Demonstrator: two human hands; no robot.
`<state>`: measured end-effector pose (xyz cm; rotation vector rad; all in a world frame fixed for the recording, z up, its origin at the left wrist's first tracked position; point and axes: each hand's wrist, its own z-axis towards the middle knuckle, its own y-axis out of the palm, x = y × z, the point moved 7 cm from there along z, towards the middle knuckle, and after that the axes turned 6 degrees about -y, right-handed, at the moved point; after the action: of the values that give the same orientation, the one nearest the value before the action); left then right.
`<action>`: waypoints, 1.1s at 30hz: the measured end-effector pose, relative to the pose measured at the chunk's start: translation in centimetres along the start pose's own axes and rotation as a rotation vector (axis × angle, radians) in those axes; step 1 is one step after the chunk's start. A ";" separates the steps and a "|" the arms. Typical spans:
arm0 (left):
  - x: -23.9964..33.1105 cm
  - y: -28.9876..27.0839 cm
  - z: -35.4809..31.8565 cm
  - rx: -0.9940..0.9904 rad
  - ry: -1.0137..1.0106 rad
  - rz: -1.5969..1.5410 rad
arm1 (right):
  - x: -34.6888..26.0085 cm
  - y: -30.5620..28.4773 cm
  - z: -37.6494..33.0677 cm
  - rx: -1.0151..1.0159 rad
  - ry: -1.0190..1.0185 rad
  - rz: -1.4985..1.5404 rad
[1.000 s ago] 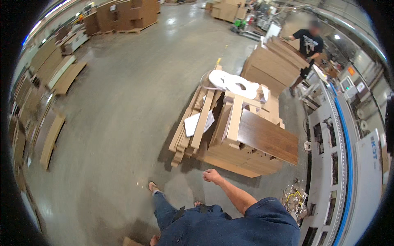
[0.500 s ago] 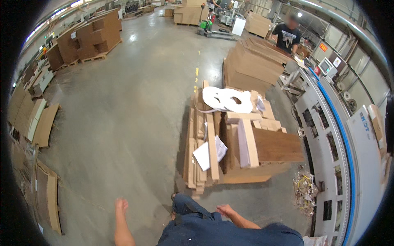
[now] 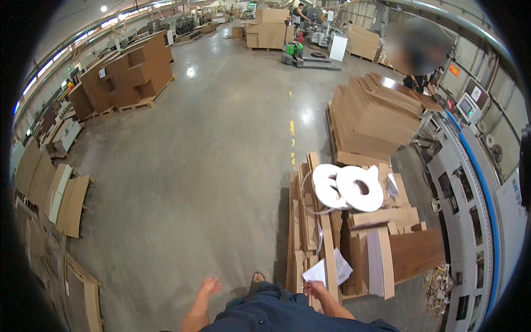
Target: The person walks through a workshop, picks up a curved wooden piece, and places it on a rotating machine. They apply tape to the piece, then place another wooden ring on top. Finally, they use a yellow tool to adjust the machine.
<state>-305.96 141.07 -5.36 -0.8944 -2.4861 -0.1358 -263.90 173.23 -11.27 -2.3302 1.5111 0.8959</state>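
Note:
My left hand (image 3: 211, 285) hangs over the grey floor with its fingers loosely apart and nothing in it. My right hand (image 3: 316, 288) is curled closed, with nothing seen in it. In the picture it overlaps the near end of a stack of long, narrow boards (image 3: 298, 221); whether it touches them I cannot tell. Just beyond it lie white paper sheets (image 3: 315, 272). Farther along the stack are two large white rolls of edging tape (image 3: 373, 200). To the right lie cut board pieces (image 3: 381, 218) and a dark brown panel (image 3: 417, 252).
A tall stack of brown panels (image 3: 370, 119) stands beyond the rolls. A person (image 3: 420, 83) works there beside a long machine with a blue rail (image 3: 487, 207). More stacked panels (image 3: 133, 66) stand on pallets at the far left. A green pallet truck (image 3: 295, 52) is far ahead.
I have walked forward, and the stack with the tape rolls now lies nearer and farther right in view. My right hand has come alongside its near end.

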 end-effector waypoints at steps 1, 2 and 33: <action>0.2 2.5 1.1 -0.027 -0.063 -0.047 | -3.1 -1.5 2.6 -0.064 -0.007 -0.013; -0.2 -0.4 2.3 -0.004 -0.086 -0.135 | -7.4 3.6 4.1 -0.202 -0.005 0.107; 107.8 37.4 56.4 -0.226 0.222 0.345 | -78.5 14.1 55.7 0.429 -0.167 0.297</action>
<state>-377.78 246.16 -5.59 -1.3106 -2.1055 -0.3812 -319.30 253.08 -6.29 -1.7217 1.7951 0.7166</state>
